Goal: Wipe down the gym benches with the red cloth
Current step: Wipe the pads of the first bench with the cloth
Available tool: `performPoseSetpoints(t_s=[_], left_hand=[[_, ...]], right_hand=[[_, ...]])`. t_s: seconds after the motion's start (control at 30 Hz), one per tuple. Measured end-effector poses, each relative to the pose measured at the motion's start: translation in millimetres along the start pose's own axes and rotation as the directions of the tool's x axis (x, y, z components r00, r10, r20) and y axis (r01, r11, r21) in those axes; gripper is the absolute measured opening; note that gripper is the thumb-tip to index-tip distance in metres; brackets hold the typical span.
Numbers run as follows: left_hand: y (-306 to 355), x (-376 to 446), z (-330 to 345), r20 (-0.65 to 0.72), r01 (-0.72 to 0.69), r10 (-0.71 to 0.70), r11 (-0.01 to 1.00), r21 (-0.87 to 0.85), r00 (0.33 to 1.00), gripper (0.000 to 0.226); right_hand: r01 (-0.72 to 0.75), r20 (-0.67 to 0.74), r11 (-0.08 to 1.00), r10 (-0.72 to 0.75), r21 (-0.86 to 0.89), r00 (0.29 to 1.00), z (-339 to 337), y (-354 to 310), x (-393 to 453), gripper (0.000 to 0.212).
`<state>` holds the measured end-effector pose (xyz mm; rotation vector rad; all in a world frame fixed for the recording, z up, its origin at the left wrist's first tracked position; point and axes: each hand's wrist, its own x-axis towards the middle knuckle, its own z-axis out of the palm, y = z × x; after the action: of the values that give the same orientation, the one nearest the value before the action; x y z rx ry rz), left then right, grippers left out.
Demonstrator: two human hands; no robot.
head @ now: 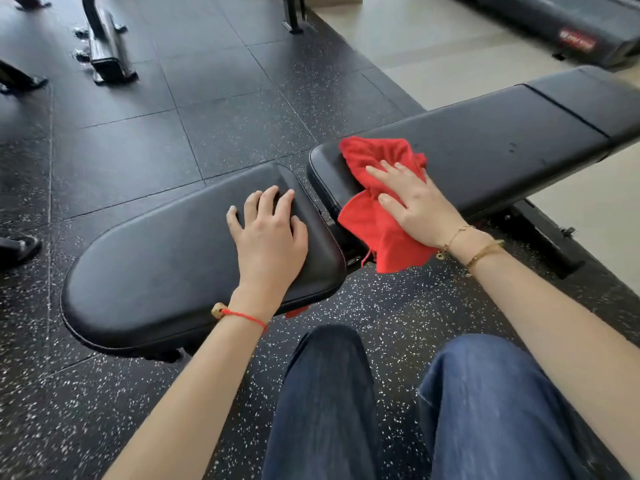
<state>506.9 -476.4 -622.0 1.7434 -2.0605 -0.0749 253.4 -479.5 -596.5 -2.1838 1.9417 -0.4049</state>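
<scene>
A black padded gym bench runs across the view in two parts: a seat pad (166, 258) at the left and a long back pad (502, 150) stretching to the upper right. My left hand (270, 233) rests flat on the seat pad's right end, fingers spread, holding nothing. My right hand (415, 202) presses the crumpled red cloth (374, 216) onto the near end of the back pad. Part of the cloth hangs over the pad's front edge, into the gap between the pads.
Black speckled rubber floor tiles (207, 98) lie all around, with pale flooring (433, 46) at the upper right. Black machine feet (104, 46) stand at the upper left. Another black machine (571, 26) sits top right. My knees in blue jeans (398, 410) are just below the bench.
</scene>
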Motion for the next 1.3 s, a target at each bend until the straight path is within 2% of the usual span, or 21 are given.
performPoseSetpoints(t_s=[0.2, 0.27, 0.37, 0.47, 0.6, 0.67, 0.73, 0.8, 0.87, 0.97, 1.07, 1.2, 1.3], left_hand=[[9, 2, -2, -0.002, 0.019, -0.019, 0.999, 0.046, 1.000, 0.044], [10, 2, -1, -0.018, 0.020, -0.020, 0.999, 0.025, 1.000, 0.042], [9, 2, -2, -0.045, 0.032, -0.032, 0.999, -0.003, 0.998, 0.040], [12, 1, -4, -0.059, 0.052, -0.054, 0.998, -0.026, 0.997, 0.039], [19, -1, -7, -0.044, 0.062, -0.063, 0.998, -0.003, 0.997, 0.041], [22, 0, -7, -0.010, 0.085, -0.084, 0.996, 0.034, 0.996, 0.043], [34, 1, -2, 0.016, 0.169, -0.170, 0.985, 0.034, 0.985, 0.045], [48, 3, 5, 0.022, 0.273, -0.273, 0.962, -0.005, 0.962, 0.045], [58, 4, 13, 0.000, 0.315, -0.315, 0.949, 0.000, 0.949, 0.043], [58, 4, 17, -0.042, 0.319, -0.317, 0.947, 0.034, 0.947, 0.039], [57, 3, 16, -0.064, 0.313, -0.310, 0.949, 0.037, 0.949, 0.039], [59, 2, 15, -0.076, 0.314, -0.311, 0.949, 0.033, 0.947, 0.040], [61, 2, 15, -0.092, 0.318, -0.312, 0.946, 0.059, 0.946, 0.041]], right_hand=[[-0.213, -0.004, 0.970, 0.214, -0.115, 0.977, -17, 50, 55, 0.053], [-0.158, 0.003, 0.978, 0.160, -0.139, 0.987, -11, 40, 82, 0.053], [0.040, 0.019, 0.992, -0.038, -0.120, 0.999, 3, 13, 95, 0.054], [0.211, 0.031, 0.974, -0.209, -0.089, 0.978, 4, 8, 74, 0.054], [0.377, 0.059, 0.926, -0.375, -0.026, 0.925, -9, 38, 32, 0.054], [0.364, 0.065, 0.931, -0.362, -0.015, 0.930, -16, 60, 27, 0.054], [0.300, 0.072, 0.953, -0.297, -0.032, 0.952, -24, 79, 39, 0.054], [0.228, 0.076, 0.972, -0.223, -0.065, 0.972, -24, 80, 63, 0.054], [0.207, 0.080, 0.973, -0.200, -0.099, 0.977, -17, 66, 85, 0.054], [0.307, 0.109, 0.947, -0.296, -0.097, 0.949, -3, 32, 97, 0.055], [0.443, 0.136, 0.894, -0.432, -0.070, 0.892, 1, 20, 79, 0.054], [0.533, 0.134, 0.846, -0.529, 0.002, 0.838, -14, 59, 42, 0.054], [0.470, 0.100, 0.883, -0.468, 0.011, 0.878, -28, 105, 41, 0.054]])
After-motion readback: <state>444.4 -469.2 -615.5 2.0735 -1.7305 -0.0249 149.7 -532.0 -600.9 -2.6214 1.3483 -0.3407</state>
